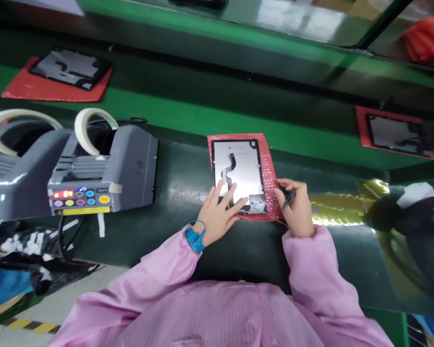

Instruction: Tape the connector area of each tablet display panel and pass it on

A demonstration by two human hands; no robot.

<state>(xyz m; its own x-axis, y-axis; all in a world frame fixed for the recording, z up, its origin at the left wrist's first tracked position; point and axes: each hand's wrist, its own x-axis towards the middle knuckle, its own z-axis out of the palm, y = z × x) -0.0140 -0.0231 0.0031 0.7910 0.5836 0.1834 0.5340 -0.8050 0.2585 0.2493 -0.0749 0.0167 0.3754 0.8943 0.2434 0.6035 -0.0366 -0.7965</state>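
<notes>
A tablet back panel (240,168) with its silver inside facing up lies on a red bubble-wrap pad (269,168) on the dark bench. My left hand (219,209) rests on the panel's near left corner with its fingers spread flat. My right hand (296,205) sits at the pad's right edge, fingers curled around a thin dark tool (288,198), likely tweezers. A blue wrist strap (195,238) circles my left wrist. Both sleeves are pink.
Two grey tape dispensers (104,168) with tape rolls stand at the left. More panels on red pads (58,77) ride the green conveyor, one at the far left, one at the right (394,132). Shiny gold film (340,209) lies right of my hand.
</notes>
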